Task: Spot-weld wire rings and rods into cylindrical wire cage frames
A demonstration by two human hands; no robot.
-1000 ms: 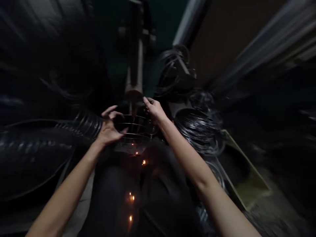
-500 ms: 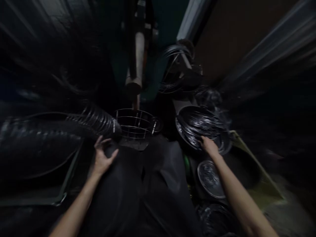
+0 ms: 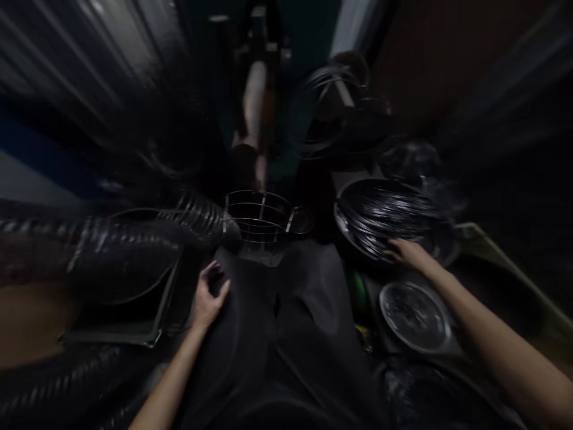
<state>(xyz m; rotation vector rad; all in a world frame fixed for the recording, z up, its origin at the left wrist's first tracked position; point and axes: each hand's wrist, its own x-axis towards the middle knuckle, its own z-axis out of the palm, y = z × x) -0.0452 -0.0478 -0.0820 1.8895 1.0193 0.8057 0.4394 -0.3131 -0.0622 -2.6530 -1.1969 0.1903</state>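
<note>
My right hand [image 3: 405, 253] is at the near edge of a round basin [image 3: 342, 222], its fingertips at a pile of shiny metal wire pieces [image 3: 387, 209]. Those fingers are blurred, and whether they grip a piece cannot be made out. Over my left thigh, my left hand [image 3: 209, 295] hovers with thumb and fingers apart, holding nothing. A round wire frame [image 3: 264, 220] stands beyond my knees, under the machine's pale cylinder [image 3: 254, 101].
Ring-shaped wire parts are stacked in long rows [image 3: 120, 251] on the left, above a green-edged crate [image 3: 111, 335]. A round dish [image 3: 415, 316] of small pieces lies right of my legs. Wire coils [image 3: 329, 89] hang behind the basin.
The view has shifted, so most things appear farther right. My left hand has come slightly closer to my thigh, its fingers still apart. My right hand remains at the basin's near edge.
</note>
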